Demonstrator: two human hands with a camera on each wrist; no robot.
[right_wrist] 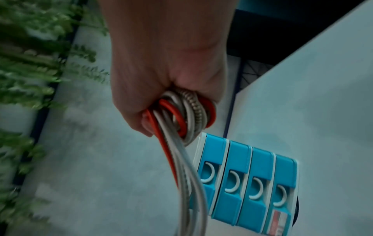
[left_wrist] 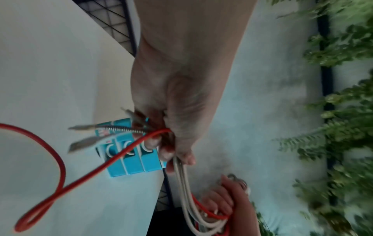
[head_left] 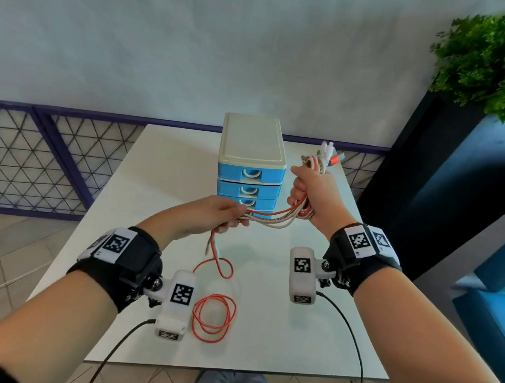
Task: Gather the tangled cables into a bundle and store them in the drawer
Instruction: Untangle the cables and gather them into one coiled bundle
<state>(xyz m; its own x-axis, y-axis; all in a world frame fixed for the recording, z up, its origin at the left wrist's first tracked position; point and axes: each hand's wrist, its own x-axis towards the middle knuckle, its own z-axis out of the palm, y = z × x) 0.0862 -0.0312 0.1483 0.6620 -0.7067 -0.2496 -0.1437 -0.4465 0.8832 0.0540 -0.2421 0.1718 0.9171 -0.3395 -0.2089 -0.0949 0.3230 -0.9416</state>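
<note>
Head view, frame center: both hands, left hand [head_left: 211, 218] and right hand [head_left: 310, 194], grip the cables [head_left: 273, 217] before 4 closed drawers [head_left: 248, 187].

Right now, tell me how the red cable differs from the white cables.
The red cable still trails down to the table in loose loops; the white cables hang wholly in the air between the left hand and the right hand. Red is one strand; white are several. Both pass through both hands' grips.
</note>
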